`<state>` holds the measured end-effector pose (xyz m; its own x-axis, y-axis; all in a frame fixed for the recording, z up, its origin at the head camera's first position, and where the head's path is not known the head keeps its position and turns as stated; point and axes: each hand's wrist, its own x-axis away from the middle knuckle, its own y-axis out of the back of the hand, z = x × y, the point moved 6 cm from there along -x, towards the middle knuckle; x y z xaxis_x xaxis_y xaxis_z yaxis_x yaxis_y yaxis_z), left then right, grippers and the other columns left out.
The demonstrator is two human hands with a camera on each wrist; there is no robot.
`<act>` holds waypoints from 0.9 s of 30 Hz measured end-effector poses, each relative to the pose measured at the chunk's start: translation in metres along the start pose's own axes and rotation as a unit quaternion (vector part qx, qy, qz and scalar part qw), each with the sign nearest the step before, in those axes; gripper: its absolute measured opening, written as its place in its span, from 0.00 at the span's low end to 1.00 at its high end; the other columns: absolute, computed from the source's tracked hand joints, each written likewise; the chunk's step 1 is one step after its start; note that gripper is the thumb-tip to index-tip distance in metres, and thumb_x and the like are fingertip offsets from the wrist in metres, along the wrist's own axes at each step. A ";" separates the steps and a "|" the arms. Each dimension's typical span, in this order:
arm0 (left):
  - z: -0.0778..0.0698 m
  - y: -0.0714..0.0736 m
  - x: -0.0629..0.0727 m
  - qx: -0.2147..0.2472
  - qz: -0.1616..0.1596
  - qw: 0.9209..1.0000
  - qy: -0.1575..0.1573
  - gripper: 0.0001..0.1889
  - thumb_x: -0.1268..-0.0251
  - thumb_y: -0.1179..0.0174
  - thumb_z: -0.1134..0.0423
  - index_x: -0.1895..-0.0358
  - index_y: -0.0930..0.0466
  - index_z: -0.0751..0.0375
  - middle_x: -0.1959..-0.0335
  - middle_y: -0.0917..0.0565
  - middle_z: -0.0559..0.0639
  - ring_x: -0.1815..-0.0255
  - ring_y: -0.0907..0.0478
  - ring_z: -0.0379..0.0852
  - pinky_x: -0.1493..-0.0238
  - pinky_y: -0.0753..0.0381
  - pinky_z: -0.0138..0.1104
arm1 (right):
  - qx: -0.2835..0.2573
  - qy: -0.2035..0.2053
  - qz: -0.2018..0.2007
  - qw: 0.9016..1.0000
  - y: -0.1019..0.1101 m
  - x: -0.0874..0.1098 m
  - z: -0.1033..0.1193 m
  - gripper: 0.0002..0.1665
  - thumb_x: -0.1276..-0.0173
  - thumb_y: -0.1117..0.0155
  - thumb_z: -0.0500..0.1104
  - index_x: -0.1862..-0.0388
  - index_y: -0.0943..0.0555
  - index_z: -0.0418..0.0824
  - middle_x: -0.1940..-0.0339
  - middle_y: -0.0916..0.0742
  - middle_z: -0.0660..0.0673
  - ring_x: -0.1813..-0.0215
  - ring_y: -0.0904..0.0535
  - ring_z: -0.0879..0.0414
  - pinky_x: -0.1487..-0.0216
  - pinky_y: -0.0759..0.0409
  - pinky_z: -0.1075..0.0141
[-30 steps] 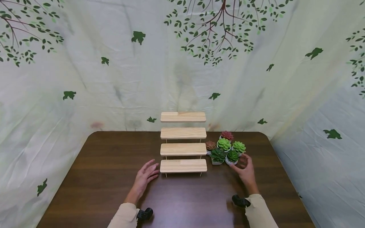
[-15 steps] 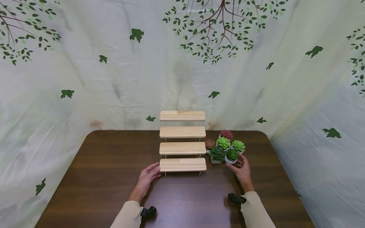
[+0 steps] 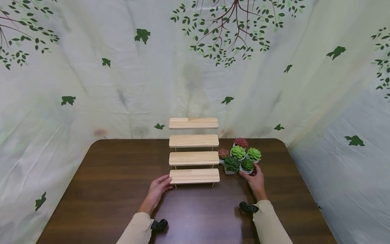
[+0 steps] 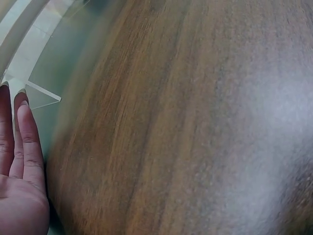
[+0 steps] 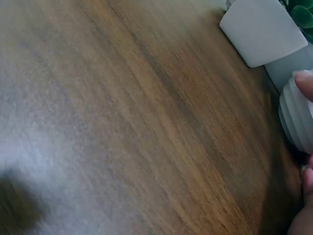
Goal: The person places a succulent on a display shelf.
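A pale wooden shelf stand [image 3: 194, 176] with several stepped boards stands at the table's middle. My left hand [image 3: 156, 190] touches the left end of its lowest board; in the left wrist view its fingers [image 4: 30, 132] look straight. On the stand's right, several potted succulents cluster, green, red and brown. My right hand [image 3: 257, 181] grips the front-right green potted succulent [image 3: 247, 165], thumb and fingers on opposite sides of its pot. In the right wrist view the thumb [image 5: 305, 85] lies on that ribbed white pot [image 5: 296, 120]; most of the hand is out of frame.
Beside the gripped one sits a dark green succulent [image 3: 231, 164] in a square white pot [image 5: 261, 32]. Behind are light green [image 3: 238, 152], red [image 3: 241, 142] and brown [image 3: 223, 154] ones. A leaf-patterned cloth [image 3: 137, 84] hangs behind the brown table [image 3: 122, 162].
My left hand has moved right and come against the lowest board's end. Around the green succulent's pot, my right hand has closed in. The whole view has shifted slightly.
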<state>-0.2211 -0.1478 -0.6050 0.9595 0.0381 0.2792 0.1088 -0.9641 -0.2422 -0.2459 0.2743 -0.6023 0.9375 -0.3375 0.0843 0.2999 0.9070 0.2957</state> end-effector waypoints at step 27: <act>0.005 0.004 0.000 0.023 -0.005 1.000 0.000 0.17 0.34 0.44 0.74 0.46 0.30 0.84 0.67 0.17 0.49 0.68 0.19 0.39 0.62 0.17 0.31 | 0.026 0.016 -0.018 0.999 0.001 0.003 -0.002 0.43 0.45 0.25 0.40 0.32 0.33 0.35 0.44 0.21 0.31 0.46 0.24 0.45 0.62 0.30 0.83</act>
<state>-0.2192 -0.1503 -0.6105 0.9582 0.0469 0.2823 0.1293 -0.9509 -0.2811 -0.2426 0.2747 -0.6032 0.9317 -0.3606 0.0431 0.3246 0.8800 0.3468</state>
